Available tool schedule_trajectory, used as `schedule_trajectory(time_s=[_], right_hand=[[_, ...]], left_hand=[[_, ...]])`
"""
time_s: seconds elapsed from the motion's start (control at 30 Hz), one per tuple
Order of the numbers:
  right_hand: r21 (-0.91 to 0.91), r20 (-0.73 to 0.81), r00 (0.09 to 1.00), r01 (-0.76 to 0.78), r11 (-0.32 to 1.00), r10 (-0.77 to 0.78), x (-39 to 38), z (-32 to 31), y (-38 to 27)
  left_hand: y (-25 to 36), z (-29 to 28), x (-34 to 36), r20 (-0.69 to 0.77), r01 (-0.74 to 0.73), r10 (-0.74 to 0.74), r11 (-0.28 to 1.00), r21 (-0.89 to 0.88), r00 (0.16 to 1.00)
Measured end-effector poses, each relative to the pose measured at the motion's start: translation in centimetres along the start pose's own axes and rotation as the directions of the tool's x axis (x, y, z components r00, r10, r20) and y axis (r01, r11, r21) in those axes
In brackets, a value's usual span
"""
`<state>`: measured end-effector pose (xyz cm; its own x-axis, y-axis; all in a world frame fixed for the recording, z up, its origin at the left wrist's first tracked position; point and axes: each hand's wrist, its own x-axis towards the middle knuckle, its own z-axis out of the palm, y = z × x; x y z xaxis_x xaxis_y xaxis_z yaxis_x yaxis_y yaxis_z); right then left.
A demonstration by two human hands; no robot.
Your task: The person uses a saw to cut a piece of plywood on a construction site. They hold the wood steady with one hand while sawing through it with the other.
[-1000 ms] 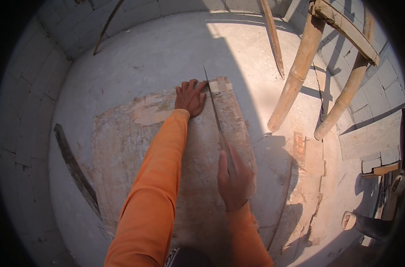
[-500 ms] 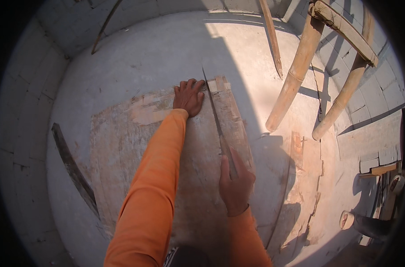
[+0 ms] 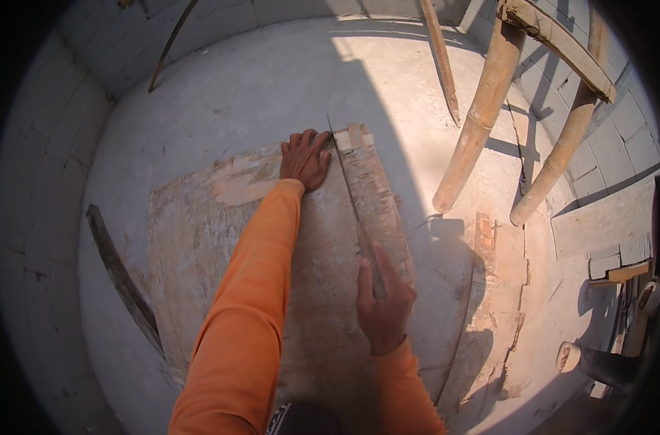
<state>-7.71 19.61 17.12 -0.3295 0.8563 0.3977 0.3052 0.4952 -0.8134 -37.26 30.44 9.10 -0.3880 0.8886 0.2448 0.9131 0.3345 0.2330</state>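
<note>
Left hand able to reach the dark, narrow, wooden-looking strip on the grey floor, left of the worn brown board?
Probably yes: nothing visible stands between the left hand and the dark strip, but the hand rests on the worn board and would need to lift off first.

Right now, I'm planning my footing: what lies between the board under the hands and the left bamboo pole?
In the head view, floor, partly shaded, partly sunlit, separates the board from the pole.

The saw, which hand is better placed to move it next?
Probably the right hand: it grips the saw by its near end, while the left hand rests on the board near its far edge.
</note>
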Motion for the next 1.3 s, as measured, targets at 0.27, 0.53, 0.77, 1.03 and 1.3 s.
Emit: schedule_trajectory(time_s=[0.27,0.53,0.77,1.03,1.3], right_hand=[[0.039,0.010,0.999,-0.035,0.999,0.035,0.8,0.0,-0.6],[0.044,0.088,0.987,-0.138,0.990,0.133,2.4,0.0,-1.2],[0.080,0.032,0.997,-0.067,0.995,0.065,2.2,-0.1,-0.8],[0.033,0.034,0.998,-0.055,0.998,0.054,2.3,-0.1,-0.4],[0.023,0.046,0.998,-0.049,0.999,0.048,3.1,0.6,-0.9]], left_hand=[[-0.3,0.1,0.1,0.011,-0.005,0.005,1.000,0.002,1.000],[-0.3,0.2,0.0,-0.009,-0.016,0.016,1.000,0.007,1.000],[-0.3,0.4,0.1,-0.019,-0.029,0.029,0.999,-0.019,0.999],[-0.1,0.0,0.2,-0.003,-0.001,0.001,1.000,0.012,1.000],[-0.5,-0.1,0.0,0.021,0.023,-0.023,1.000,0.005,1.000]])
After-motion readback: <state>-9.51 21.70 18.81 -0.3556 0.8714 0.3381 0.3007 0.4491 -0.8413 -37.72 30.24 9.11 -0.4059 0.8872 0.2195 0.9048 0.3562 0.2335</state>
